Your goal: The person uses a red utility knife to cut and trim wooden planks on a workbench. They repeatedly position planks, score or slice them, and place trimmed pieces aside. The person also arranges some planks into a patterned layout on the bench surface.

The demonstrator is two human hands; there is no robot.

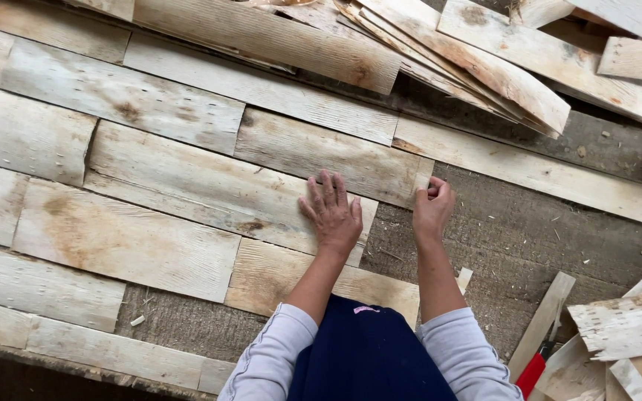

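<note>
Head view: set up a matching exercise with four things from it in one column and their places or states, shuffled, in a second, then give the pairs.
Things:
1. left hand
2. right hand
3. red-handled tool
4. loose board pile

Places or states:
A. heaped at the top right, boards overlapping at angles
B. curled at the end of a laid board
C. spread flat, palm down, on a laid board
D. at the bottom right, partly under wood scraps

Pairs: 1-C, 2-B, 3-D, 4-A
</note>
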